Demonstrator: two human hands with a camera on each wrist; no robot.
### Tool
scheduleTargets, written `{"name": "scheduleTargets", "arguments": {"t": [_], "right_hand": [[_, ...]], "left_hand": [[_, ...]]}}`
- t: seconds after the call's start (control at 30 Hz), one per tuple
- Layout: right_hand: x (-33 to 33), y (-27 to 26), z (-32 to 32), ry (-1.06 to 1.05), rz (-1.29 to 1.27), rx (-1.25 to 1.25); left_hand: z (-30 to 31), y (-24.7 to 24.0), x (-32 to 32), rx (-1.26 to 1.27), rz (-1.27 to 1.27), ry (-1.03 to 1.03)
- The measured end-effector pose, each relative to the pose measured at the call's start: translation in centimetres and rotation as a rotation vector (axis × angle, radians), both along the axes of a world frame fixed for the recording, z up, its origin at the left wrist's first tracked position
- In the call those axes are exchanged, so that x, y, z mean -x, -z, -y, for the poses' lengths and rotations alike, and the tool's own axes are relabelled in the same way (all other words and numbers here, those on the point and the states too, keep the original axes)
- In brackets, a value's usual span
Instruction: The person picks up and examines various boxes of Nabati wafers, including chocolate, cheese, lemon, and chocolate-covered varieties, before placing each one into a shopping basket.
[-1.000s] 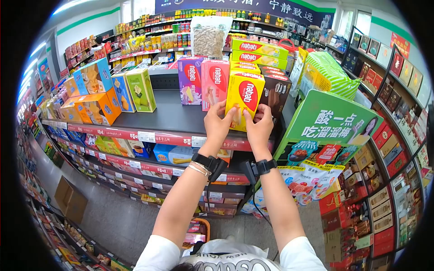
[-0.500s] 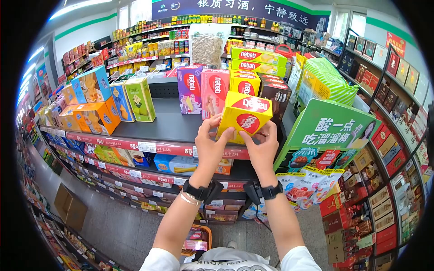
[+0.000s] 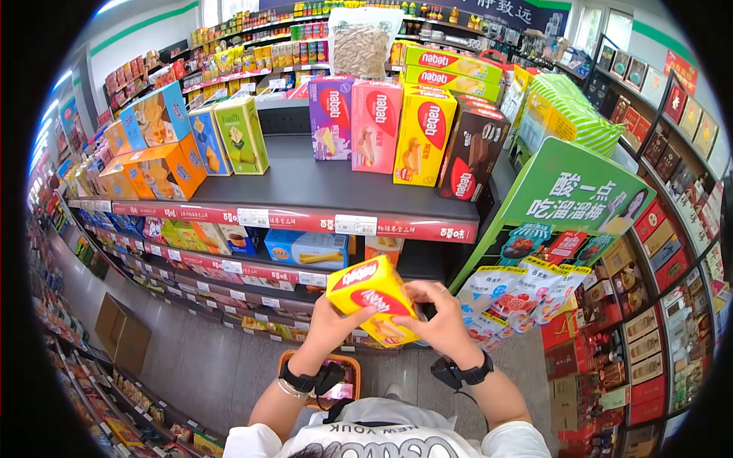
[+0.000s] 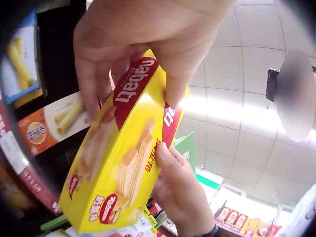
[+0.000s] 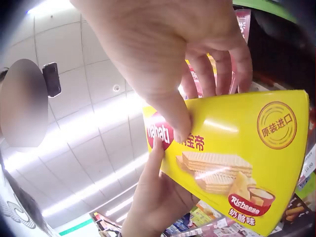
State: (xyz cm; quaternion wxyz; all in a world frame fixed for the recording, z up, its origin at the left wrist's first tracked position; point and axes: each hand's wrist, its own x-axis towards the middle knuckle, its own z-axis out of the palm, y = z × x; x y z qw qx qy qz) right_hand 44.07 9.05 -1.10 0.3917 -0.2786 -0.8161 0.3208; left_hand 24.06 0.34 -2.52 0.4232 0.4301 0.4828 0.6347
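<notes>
A yellow nabati box (image 3: 368, 294) is held tilted in the air in front of the shelf's lower levels. My left hand (image 3: 336, 324) grips its left lower side, thumb on the front face. The right hand (image 3: 441, 317) holds the right end, fingers over the far edge. In the left wrist view the box (image 4: 123, 153) shows wafer pictures, with the left hand (image 4: 148, 39) at its top and the right hand (image 4: 180, 192) on its side. The right wrist view shows the box's broad face (image 5: 222, 148) with a thumb of each hand pressed on it.
On the top shelf (image 3: 282, 183) stand purple (image 3: 330, 118), pink (image 3: 376, 126), yellow (image 3: 424, 136) and brown (image 3: 473, 149) boxes. A green sign (image 3: 580, 187) rises at the right. An orange basket (image 3: 286, 359) is on the floor near the person.
Both hands have drawn the yellow box back from the top shelf, down toward the body and slightly left, turning and tilting it. The upright yellow box behind it is now fully uncovered.
</notes>
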Motion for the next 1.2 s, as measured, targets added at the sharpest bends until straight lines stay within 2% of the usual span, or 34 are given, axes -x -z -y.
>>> {"name": "scheduleTargets", "arguments": {"t": [0.13, 0.23, 0.37, 0.57, 0.6, 0.7, 0.77, 0.83, 0.87, 1.0, 1.1, 1.2], "right_hand": [[-0.1, 0.8, 2.1, -0.056, 0.076, 0.06], [0.0, 0.5, 2.6, -0.135, 0.09, 0.131], [0.4, -0.1, 3.0, -0.195, 0.161, 0.09], [1.0, 0.6, 3.7, -0.158, 0.056, 0.197], [0.6, 1.0, 3.6, -0.124, 0.112, 0.154], [-0.1, 1.8, 3.8, 0.036, 0.048, 0.024], [-0.4, 1.8, 4.0, 0.041, 0.004, 0.146], [-0.4, 1.0, 4.6, 0.0, -0.039, 0.252], [-0.7, 1.6, 4.4, -0.063, 0.028, 0.224], [-0.4, 0.7, 5.8, -0.171, 0.009, 0.135], [-0.8, 0.6, 6.0, -0.135, 0.083, 0.053], [-1.0, 1.6, 5.2, -0.155, 0.018, 0.095]], "left_hand": [[2.5, 1.8, 0.5, -0.001, 0.01, -0.088], [3.8, 0.2, 1.2, -0.086, 0.005, -0.112], [5.3, -0.3, 2.6, -0.041, -0.205, -0.063], [6.3, 0.1, 3.0, -0.059, -0.04, -0.343], [6.4, 0.4, 3.1, -0.075, 0.017, -0.405], [6.5, 0.8, 3.3, -0.135, 0.296, -0.497], [6.8, 0.6, 3.0, -0.113, 0.407, -0.523], [7.3, 0.8, 2.7, -0.09, 0.48, -0.53], [7.5, 0.9, 2.5, -0.081, 0.496, -0.524], [8.1, 0.8, 2.2, -0.069, 0.569, -0.49], [8.9, 0.5, 2.3, -0.068, 0.569, -0.44], [9.9, -0.4, 2.3, -0.065, 0.553, -0.37]]}}
